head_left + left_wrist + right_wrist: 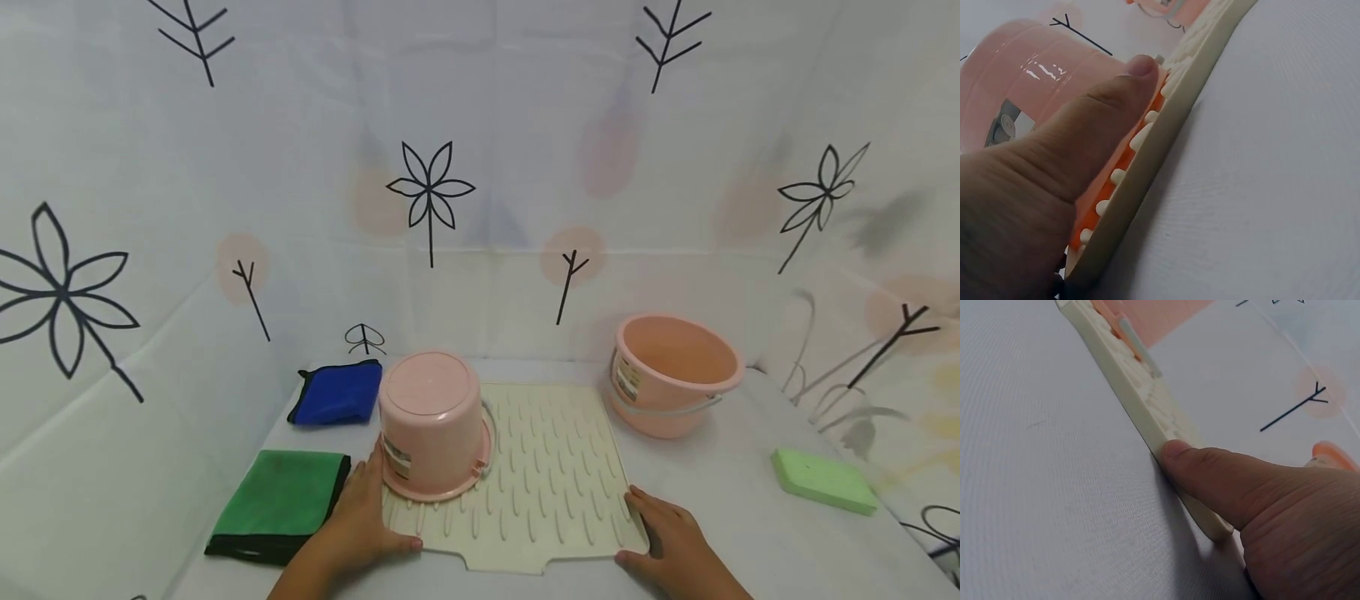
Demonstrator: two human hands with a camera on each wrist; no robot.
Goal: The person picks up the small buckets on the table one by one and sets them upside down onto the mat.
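Note:
A cream ribbed draining tray (558, 450) lies on the white table. Upside down on its left part stands a pink bucket (431, 417), its rim resting on the ribs. My left hand (356, 517) holds the tray's near left corner, thumb at the front edge close to the bucket's rim and fingers along the left side. In the left wrist view, that thumb (1110, 103) lies across the rim and tray edge. At the near right corner, my right hand (671, 537) grips the tray between thumb and fingers. The right thumb (1210, 472) presses its front edge.
A second pink bucket (667, 392) stands upright at the back right. To the right lies a light green sponge-like block (823, 481). Folded green cloth (288, 492) and blue cloth (337, 394) lie at the left. A patterned white sheet (487, 167) hangs behind.

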